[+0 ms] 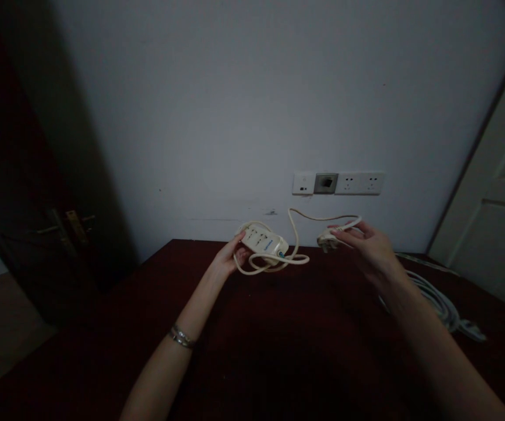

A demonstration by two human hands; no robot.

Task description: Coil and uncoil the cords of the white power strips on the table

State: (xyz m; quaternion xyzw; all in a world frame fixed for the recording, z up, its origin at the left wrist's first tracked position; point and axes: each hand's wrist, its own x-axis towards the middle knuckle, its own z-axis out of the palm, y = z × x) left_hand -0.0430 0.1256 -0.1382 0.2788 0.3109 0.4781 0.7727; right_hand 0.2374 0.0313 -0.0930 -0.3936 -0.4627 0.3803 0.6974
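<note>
In the head view my left hand is closed around the left end of a white power strip, its socket face turned toward me. The strip's cream cord loops about its body, then runs across to the right. At the cord's other end, my right hand pinches a white plug, its metal prongs pointing down and toward the left. Both hands are raised above the dark red table. The plug and the strip are apart, joined only by the cord.
Low on the wall, a row of white wall sockets sits beside a grey switch plate. A coiled grey cable lies on the dark red table at right, partly behind my right arm. A dark door stands at left.
</note>
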